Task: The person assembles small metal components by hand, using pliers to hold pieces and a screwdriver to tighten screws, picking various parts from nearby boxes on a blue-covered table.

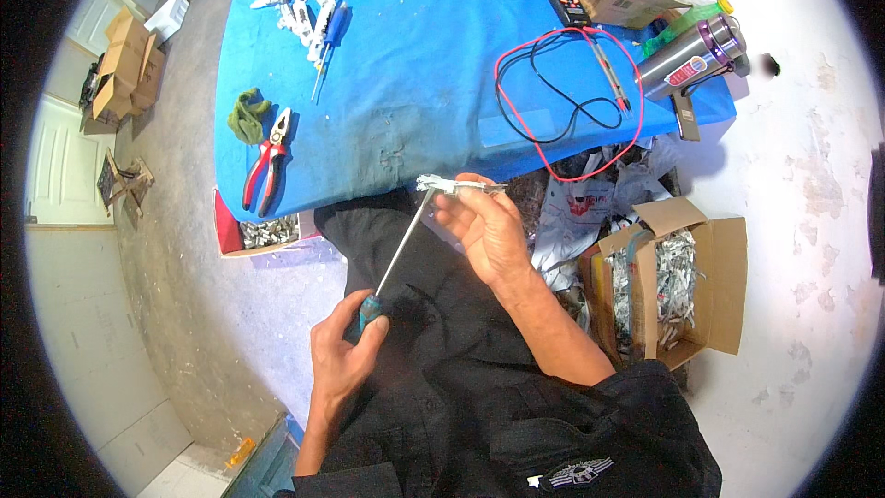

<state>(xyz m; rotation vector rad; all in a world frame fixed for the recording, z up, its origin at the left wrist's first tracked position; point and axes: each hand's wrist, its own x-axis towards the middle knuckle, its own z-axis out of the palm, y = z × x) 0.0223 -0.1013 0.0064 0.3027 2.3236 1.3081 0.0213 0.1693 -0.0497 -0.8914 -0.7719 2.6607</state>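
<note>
My left hand point(343, 350) is closed around the teal handle of a screwdriver point(402, 246). Its long metal shaft slants up and to the right, and the tip meets a small, narrow white-and-metal part point(437, 183). Thumb and fingers of my right hand point(490, 232) pinch that part just off the table's front edge, above my lap. Fingers cover some of it, so its exact kind is unclear. On the table to the left lie red-and-black pliers point(268, 161) beside a crumpled green cloth point(248, 118).
The blue-covered table point(406, 65) carries a pile of narrow metal parts point(304, 23), a blue screwdriver point(336, 28), a multimeter point(565, 5) with looped leads, and a silver cylinder point(682, 60). Below stand a box of small metal pieces point(269, 232) and a carton of scraps point(719, 281).
</note>
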